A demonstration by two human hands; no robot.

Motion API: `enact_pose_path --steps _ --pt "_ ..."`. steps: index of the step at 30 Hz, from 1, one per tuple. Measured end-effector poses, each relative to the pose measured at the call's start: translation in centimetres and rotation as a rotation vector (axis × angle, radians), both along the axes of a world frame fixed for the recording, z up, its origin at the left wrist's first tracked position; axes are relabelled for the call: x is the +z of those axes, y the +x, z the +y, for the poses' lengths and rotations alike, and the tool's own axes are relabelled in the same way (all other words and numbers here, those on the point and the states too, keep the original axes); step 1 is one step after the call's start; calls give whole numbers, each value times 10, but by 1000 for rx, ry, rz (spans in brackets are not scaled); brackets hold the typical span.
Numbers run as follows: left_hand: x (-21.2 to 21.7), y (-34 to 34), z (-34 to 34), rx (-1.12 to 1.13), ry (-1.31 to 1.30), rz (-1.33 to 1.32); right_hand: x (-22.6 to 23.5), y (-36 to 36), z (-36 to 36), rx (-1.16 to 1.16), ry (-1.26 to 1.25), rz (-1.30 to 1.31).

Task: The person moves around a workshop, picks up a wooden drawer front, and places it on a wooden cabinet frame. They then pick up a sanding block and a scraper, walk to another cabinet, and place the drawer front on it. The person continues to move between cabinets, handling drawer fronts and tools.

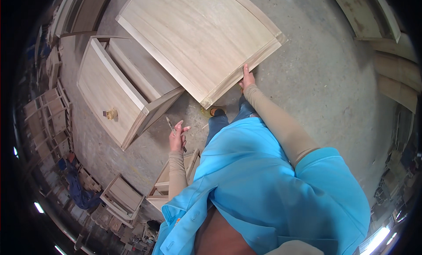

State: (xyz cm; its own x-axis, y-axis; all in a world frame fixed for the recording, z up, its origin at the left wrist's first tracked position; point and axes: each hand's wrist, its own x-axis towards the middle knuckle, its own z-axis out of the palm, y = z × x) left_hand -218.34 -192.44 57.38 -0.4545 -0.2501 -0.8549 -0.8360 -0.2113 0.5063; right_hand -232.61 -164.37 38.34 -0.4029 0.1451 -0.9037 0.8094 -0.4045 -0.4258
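Note:
My right hand grips the near right edge of a large pale wooden cabinet, the thumb lying on its top and the fingers partly hidden below the rim. In my left hand is a slim tool with a pointed tip; its exact kind is hard to make out. That hand is raised over the floor, between the big cabinet and a second wooden cabinet with an open gap in its frame. On the second one's panel sits a small yellowish lump beside a little dark piece.
Low wooden frames stand on the concrete floor at the lower left, and another frame is beside my left forearm. Stacked furniture parts line the left side. Curved wooden panels stand at the right. My feet are just below the big cabinet.

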Motion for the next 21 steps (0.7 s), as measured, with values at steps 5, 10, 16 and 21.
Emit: enact_pose_path --steps 5,10,16,21 --pt "4 -3 3 -33 -61 -11 -1 -6 -17 -21 181 86" --pt "-12 72 -28 39 -167 -166 -15 22 -37 -38 196 44" --pt "-31 132 -46 87 -182 -214 -10 45 -63 -14 94 36" --pt "-41 137 -34 87 -148 -133 -7 53 -73 22 169 -8"
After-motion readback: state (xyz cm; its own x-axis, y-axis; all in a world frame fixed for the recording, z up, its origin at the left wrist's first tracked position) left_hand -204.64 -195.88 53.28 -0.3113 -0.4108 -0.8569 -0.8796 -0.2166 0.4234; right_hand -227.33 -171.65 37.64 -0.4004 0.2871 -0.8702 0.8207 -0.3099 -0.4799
